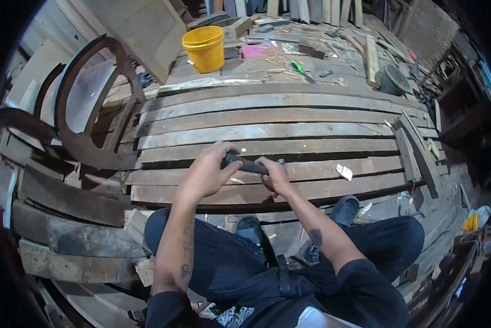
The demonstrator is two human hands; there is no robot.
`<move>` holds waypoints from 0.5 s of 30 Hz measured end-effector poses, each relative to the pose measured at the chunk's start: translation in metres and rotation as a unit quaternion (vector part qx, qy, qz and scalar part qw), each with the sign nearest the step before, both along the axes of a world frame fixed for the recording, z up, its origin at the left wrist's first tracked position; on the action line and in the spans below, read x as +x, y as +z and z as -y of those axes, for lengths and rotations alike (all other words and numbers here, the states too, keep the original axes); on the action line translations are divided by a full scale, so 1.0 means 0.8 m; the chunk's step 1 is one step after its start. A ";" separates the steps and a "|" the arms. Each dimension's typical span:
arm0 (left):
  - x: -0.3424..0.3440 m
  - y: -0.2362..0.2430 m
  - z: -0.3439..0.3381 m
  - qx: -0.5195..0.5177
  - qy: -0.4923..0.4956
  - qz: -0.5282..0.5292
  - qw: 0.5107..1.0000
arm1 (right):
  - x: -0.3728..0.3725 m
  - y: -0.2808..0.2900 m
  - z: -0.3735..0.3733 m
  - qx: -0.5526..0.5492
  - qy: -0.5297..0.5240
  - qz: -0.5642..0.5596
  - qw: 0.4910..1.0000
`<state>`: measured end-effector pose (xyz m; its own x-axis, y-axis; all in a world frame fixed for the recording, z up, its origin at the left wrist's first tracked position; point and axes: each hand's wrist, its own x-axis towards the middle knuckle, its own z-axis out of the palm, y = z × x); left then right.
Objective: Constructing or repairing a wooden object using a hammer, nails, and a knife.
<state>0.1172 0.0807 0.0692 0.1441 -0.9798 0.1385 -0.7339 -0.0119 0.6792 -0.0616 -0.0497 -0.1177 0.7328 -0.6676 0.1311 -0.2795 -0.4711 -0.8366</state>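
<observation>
A dark, bar-like tool with a short end piece at the right is between my two hands, low over the front slats of a wooden slatted platform. My left hand, a ring on one finger, grips the tool's left end, fingers curled over it. My right hand is closed round its right part. A small pale wood piece lies on the slats to the right.
Curved dark wooden frames lean at the left. A yellow bucket, pink sheet, green-handled item and grey bucket sit beyond the slats among scraps. Loose battens lie right; stacked boards fill the lower left.
</observation>
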 end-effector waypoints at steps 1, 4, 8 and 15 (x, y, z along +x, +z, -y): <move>-0.001 -0.003 0.004 -0.046 -0.028 0.023 0.998 | 0.003 -0.007 0.002 -0.025 -0.035 0.003 0.999; -0.008 -0.006 0.003 -0.043 -0.035 -0.002 0.998 | 0.004 -0.014 0.008 -0.003 -0.044 -0.023 0.999; -0.015 -0.007 0.006 -0.038 -0.068 0.004 0.997 | -0.006 -0.041 0.020 -0.042 -0.056 0.015 0.997; -0.014 -0.013 0.015 -0.065 -0.089 -0.014 0.994 | -0.027 -0.073 0.028 -0.135 -0.099 0.050 0.985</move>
